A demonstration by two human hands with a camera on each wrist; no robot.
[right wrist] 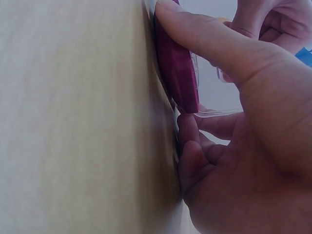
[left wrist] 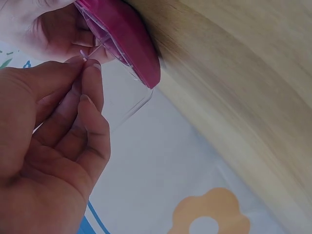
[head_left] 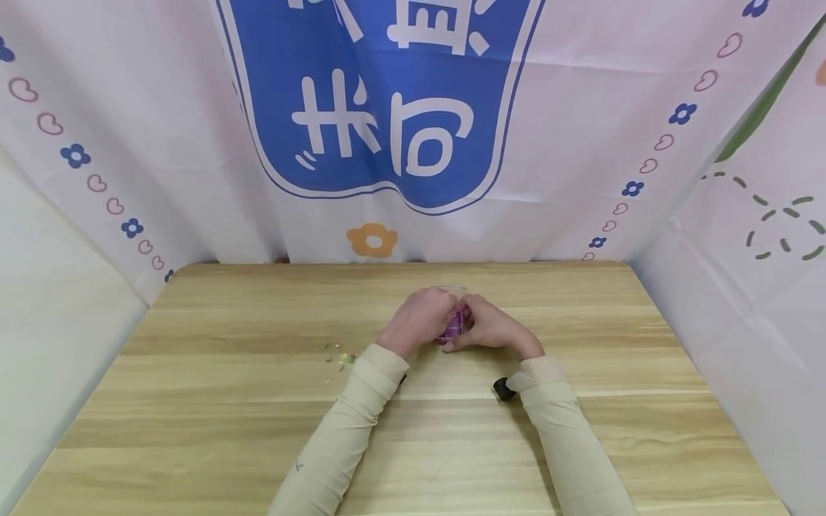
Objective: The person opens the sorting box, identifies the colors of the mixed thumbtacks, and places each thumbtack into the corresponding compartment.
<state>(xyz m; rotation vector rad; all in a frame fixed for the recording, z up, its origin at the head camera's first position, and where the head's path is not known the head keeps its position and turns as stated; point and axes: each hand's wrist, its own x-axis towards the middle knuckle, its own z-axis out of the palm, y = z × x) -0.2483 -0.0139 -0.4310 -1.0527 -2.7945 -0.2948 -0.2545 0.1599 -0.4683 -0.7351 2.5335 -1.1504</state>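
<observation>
Head view: purple case (head_left: 454,327) sits on the far part of the wooden desk (head_left: 226,423), between the two hands. Right hand (head_left: 495,327) grips the case, thumb along its near side and the other fingers curled about its far end. Left hand (head_left: 418,317) is above the case's left side; the left wrist view shows its thumb and forefinger pinching a small pale piece (left wrist: 84,59) just above the case's divided interior — what the piece is, cannot tell. Clear panel (left wrist: 139,105) extends from the case's far edge, beyond the hands. Tiny coloured pieces (head_left: 344,357) lie scattered on the desk, left of the left sleeve (head_left: 351,423). Black object (head_left: 503,389) shows at the cuff of the right sleeve (head_left: 571,444). Behind the desk hangs a pale cloth (head_left: 581,158) with a blue emblem (head_left: 361,168) and an orange flower (head_left: 355,239).
</observation>
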